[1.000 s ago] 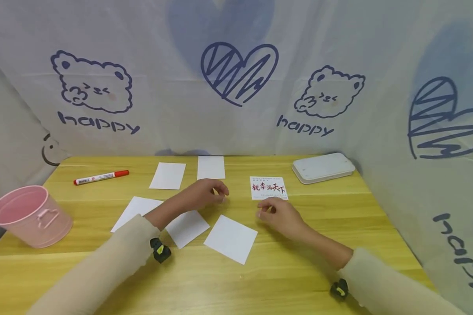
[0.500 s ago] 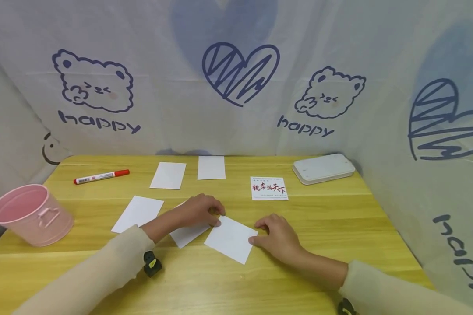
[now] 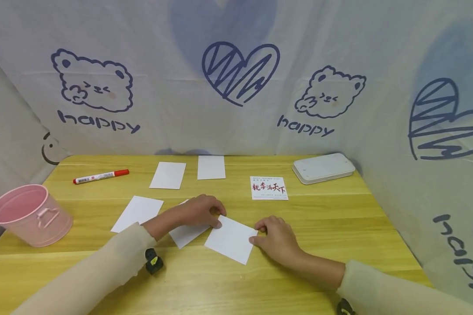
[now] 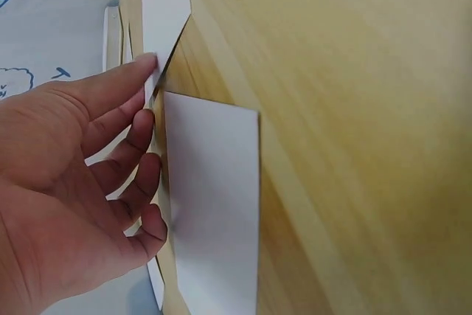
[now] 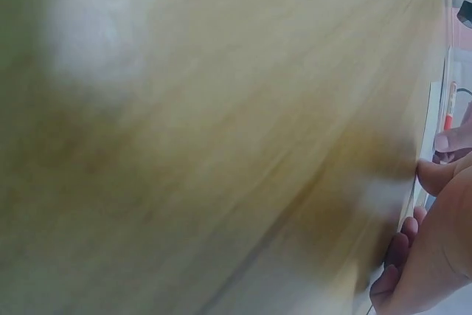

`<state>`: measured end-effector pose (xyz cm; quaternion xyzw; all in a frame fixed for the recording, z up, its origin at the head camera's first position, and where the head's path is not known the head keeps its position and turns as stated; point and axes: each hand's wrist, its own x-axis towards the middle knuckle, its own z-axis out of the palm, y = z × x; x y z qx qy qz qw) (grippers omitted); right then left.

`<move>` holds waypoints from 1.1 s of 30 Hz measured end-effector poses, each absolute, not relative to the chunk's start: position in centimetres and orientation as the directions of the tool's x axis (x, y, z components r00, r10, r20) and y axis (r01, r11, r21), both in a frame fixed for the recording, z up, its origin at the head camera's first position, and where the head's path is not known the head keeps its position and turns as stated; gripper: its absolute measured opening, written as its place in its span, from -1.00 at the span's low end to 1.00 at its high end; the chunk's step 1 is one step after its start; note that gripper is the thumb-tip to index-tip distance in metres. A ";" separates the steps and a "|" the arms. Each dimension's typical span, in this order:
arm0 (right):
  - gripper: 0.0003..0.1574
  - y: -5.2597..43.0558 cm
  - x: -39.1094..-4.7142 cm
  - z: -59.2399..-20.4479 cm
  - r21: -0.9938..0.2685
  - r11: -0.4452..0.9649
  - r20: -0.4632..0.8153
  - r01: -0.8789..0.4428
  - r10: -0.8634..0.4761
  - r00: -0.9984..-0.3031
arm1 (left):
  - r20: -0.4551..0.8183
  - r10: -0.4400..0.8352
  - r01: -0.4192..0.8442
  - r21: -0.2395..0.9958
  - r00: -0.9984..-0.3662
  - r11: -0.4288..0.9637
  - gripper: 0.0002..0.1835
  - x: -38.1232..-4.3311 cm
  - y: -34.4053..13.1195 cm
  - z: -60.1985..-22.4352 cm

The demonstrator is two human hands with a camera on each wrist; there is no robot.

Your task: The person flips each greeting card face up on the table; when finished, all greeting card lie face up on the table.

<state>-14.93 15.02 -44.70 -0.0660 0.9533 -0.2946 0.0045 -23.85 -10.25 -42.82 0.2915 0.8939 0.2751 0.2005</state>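
A blank white card (image 3: 231, 240) lies at a slant near the middle of the table, between the two hands. My left hand (image 3: 200, 211) pinches its upper left corner, the thumb on its face, as the left wrist view also shows. At the card's right corner my right hand (image 3: 277, 241) pinches the edge between thumb and index finger. Under my left hand sits a second blank card (image 3: 187, 235), partly hidden by the hand. Farther left is another blank card (image 3: 138, 213). A square card with red Chinese characters (image 3: 269, 188) lies beyond the right hand.
Two more blank cards (image 3: 167, 175) lie toward the back of the yellow wood-grain table (image 3: 205, 284). A red-capped marker (image 3: 100, 176) and a pink bucket (image 3: 31, 215) stand at the left. A white flat case (image 3: 323, 168) rests at the back right, before a printed cloth (image 3: 236, 131).
Both hands have come down toward the person from above the table and taken hold of the slanted blank card's corners. Over the last half second they barely moved.
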 end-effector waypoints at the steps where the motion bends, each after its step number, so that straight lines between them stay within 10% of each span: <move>1: -0.68 15.0 -14.9 -44.7 -0.564 0.816 0.029 -0.121 -0.127 -0.991 | -0.201 0.635 0.414 0.608 -0.746 0.678 -0.77 -23.9 -10.2 -42.8; 14: -0.70 16.3 -16.2 -42.8 -0.778 0.625 -0.089 -0.057 -0.200 -0.976 | -0.182 0.625 0.233 0.821 -0.759 0.522 -0.82 -23.9 -10.8 -41.2; 22: -0.61 17.2 -16.9 -39.9 -0.925 0.327 0.061 -0.194 -0.375 -0.925 | -0.114 0.555 0.110 0.929 -0.824 0.355 -0.76 -23.3 -11.8 -39.4; 33: -0.63 17.4 -17.6 -38.5 -0.901 0.295 0.134 -0.317 -0.508 -0.851 | -0.090 0.526 0.048 0.969 -0.845 0.243 -0.65 -22.6 -12.4 -39.7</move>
